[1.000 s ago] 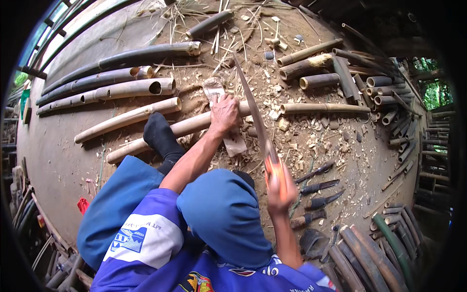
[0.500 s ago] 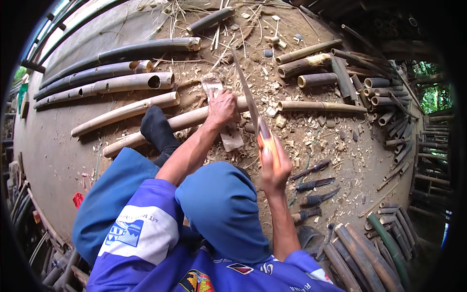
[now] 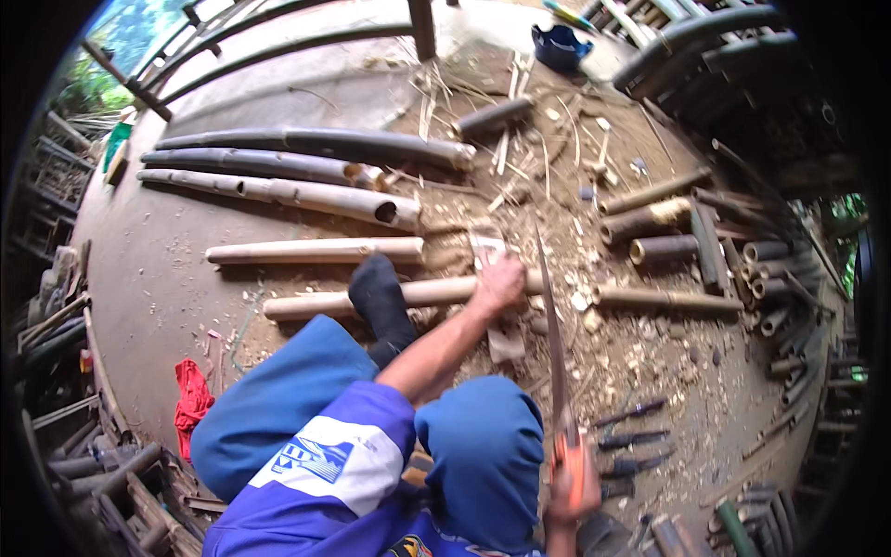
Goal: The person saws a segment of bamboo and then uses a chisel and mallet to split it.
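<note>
Orange is the handle [image 3: 576, 467] of the saw [image 3: 558, 385], and our right hand [image 3: 562, 509] is closed around it, low in the view and a little blurred. The blade [image 3: 549, 320] rises from these fingers and points away from our body; its long axis goes almost straight up the view, with the tip leaning slightly to the left. So the whole blade lies beyond the right fingers, and only the handle is inside them.

Our pole [image 3: 436, 293] lies low above the floor [image 3: 139, 269], and its long axis runs from left to right, nearly square to the blade. Its left end is a little nearer to us than its right end. Our left hand [image 3: 502, 281] comes over the pole from above, close to the right end, and the fingers are clamped on it. Most of the pole's length stretches to the left of these fingers; a short part stays to their right, up to the blade. Whether the teeth touch the pole, we cannot tell.

Under the left hand a board [image 3: 507, 343] passes crosswise below the pole. Our foot [image 3: 382, 297], in a black sock, rests on the pole, left of the hand. Beyond it lies a second pole [image 3: 316, 251], almost parallel.
</note>
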`<state>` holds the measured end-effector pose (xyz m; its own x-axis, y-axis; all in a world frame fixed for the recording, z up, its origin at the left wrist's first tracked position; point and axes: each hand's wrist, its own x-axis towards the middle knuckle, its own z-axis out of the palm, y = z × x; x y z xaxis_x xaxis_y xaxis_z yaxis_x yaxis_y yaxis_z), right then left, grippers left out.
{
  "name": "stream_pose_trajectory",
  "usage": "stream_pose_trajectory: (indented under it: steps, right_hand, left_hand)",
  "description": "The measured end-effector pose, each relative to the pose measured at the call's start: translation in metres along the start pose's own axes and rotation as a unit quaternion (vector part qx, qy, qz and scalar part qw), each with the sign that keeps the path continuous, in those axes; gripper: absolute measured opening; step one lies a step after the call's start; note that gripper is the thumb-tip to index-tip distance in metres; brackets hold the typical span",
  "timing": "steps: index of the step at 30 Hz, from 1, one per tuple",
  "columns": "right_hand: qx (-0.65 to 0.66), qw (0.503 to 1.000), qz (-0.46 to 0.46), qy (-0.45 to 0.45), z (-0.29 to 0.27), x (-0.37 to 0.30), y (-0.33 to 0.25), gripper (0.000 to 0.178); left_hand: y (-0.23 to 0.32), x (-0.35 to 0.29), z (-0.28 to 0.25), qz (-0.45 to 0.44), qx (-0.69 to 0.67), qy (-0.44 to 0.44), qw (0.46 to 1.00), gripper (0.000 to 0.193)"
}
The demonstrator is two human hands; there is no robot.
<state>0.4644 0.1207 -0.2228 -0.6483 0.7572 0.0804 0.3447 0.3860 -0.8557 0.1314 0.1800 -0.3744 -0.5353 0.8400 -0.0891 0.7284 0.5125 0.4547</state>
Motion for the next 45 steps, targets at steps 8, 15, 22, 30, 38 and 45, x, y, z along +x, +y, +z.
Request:
stream_pose_trajectory:
  steps: [8, 15, 22, 30, 38, 45]
  right_hand:
    - [0.034, 0.998, -0.031, 0.039, 0.063, 0.104, 0.007, 0.045]
    - [0.047, 0.988, 0.143, 0.038, 0.004, -0.005, 0.028, 0.053]
    - [0.097, 0.99, -0.09, 0.042, 0.08, 0.133, 0.026, 0.045]
    - [0.217, 0.966, 0.026, 0.135, -0.03, 0.046, -0.061, 0.052]
    - [0.044, 0.937, -0.042, 0.344, -0.091, 0.009, 0.026, 0.049]
    - [-0.343, 0.848, -0.024, 0.404, -0.108, 0.096, 0.129, 0.066]
  left_hand:
    - [-0.019, -0.005, 0.013, -0.007, 0.039, 0.003, 0.999, 0.034]
    - [-0.005, -0.001, 0.026, 0.016, 0.044, 0.062, 0.997, 0.014]
    - [-0.032, -0.001, 0.023, 0.004, 0.059, 0.029, 0.998, 0.016]
    - [-0.015, 0.011, -0.043, -0.03, -0.059, -0.178, 0.982, 0.079]
    - [-0.005, 0.023, -0.263, -0.029, 0.053, -0.125, 0.99, 0.035]
    - [-0.054, -0.054, -0.348, 0.134, 0.098, 0.065, 0.984, 0.035]
